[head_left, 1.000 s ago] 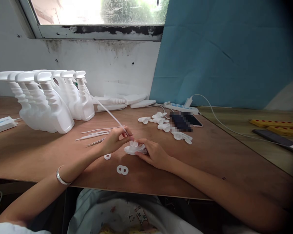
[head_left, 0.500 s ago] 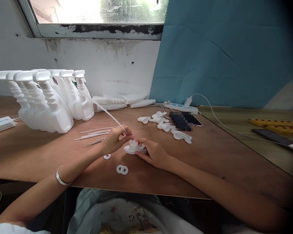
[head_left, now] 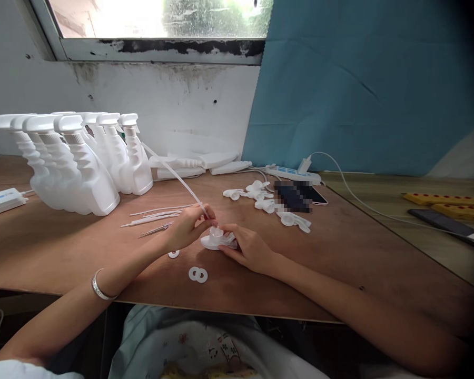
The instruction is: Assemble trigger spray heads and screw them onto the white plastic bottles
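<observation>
A long white dip tube (head_left: 177, 179) is pinched near its lower end in my left hand (head_left: 187, 227), slanting up and to the left. That end meets, or nearly meets, the raised collar of a white spray trigger head (head_left: 212, 241); my fingers hide the exact contact. My right hand (head_left: 252, 247) grips the trigger head from its right side against the tabletop. White ring washers (head_left: 198, 275) lie in front, with another washer (head_left: 174, 253) just under my left wrist. More dip tubes (head_left: 154, 217) and a thin metallic-looking tool (head_left: 155, 230) rest left of my left hand.
White spray bottles (head_left: 90, 173) stand in a group at the left. Other trigger heads (head_left: 260, 196) lie beyond my right hand, beside phones (head_left: 314, 193). Bottles lie along the wall (head_left: 197, 160). Power strips (head_left: 294, 173) and cables sit at the back and left edge.
The dip tube has tilted slightly, its upper end shifting to the right. My left hand has moved very little. The right hand and the trigger head stay in place.
</observation>
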A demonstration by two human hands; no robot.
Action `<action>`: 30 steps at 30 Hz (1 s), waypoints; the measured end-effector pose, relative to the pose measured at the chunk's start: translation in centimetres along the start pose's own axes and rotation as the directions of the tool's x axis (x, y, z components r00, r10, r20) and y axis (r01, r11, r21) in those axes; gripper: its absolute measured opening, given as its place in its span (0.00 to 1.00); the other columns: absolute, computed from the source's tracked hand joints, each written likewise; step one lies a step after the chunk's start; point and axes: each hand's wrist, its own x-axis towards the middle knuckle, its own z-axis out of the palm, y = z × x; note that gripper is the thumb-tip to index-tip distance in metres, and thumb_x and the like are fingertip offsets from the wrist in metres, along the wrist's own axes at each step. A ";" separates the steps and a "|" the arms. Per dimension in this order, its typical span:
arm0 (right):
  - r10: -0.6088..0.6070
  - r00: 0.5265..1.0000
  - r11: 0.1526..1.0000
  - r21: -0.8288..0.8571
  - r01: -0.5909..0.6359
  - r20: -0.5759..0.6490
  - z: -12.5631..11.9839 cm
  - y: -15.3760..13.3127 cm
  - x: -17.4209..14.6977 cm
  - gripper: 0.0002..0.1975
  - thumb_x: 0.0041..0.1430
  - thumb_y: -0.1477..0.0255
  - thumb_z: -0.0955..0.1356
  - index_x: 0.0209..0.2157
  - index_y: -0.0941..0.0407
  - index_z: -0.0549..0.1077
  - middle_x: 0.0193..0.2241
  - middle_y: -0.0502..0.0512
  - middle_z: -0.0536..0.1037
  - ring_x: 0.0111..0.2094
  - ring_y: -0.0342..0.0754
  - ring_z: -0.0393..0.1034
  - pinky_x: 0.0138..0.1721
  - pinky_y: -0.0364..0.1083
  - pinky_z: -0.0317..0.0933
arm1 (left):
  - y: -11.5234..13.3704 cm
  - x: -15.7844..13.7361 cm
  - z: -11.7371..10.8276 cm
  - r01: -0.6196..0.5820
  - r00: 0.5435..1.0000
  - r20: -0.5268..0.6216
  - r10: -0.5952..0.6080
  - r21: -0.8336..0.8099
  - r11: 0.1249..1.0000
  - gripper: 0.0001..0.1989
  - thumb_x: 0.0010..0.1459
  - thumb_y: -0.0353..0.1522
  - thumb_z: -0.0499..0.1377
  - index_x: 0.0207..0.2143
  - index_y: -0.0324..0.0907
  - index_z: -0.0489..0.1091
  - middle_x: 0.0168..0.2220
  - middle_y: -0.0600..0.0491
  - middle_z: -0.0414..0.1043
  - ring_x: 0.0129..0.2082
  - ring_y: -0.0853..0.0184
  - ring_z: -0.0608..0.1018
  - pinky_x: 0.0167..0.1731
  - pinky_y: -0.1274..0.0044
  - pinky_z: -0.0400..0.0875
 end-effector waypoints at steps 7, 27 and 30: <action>0.000 1.000 1.000 0.012 0.000 -0.005 -0.1 -0.3 0.0 0.15 0.57 0.68 0.64 0.46 0.55 0.60 0.38 0.56 0.74 0.33 0.48 0.71 0.34 0.46 0.65 | 0.1 0.1 0.1 -0.009 1.000 0.029 0.009 0.002 1.000 0.05 0.59 0.30 0.51 0.32 0.40 0.64 0.29 0.54 0.70 0.31 0.70 0.72 0.33 0.78 0.66; 0.021 1.000 1.000 0.020 -0.020 -0.015 0.0 -0.2 -0.1 0.17 0.57 0.67 0.65 0.46 0.55 0.59 0.37 0.56 0.74 0.32 0.47 0.72 0.33 0.46 0.65 | 0.1 -0.1 1.1 0.124 0.991 -0.029 -0.130 -0.155 0.980 0.09 0.53 0.36 0.59 0.27 0.39 0.65 0.25 0.57 0.69 0.24 0.73 0.67 0.28 0.79 0.63; 0.051 0.998 0.997 0.059 -0.048 -0.037 0.1 -0.2 -0.1 0.20 0.55 0.67 0.66 0.48 0.55 0.56 0.37 0.56 0.73 0.33 0.47 0.72 0.32 0.46 0.66 | 0.3 -0.1 1.1 0.127 0.991 -0.030 -0.132 -0.133 0.983 0.09 0.53 0.35 0.59 0.25 0.39 0.64 0.25 0.56 0.69 0.24 0.73 0.66 0.26 0.79 0.63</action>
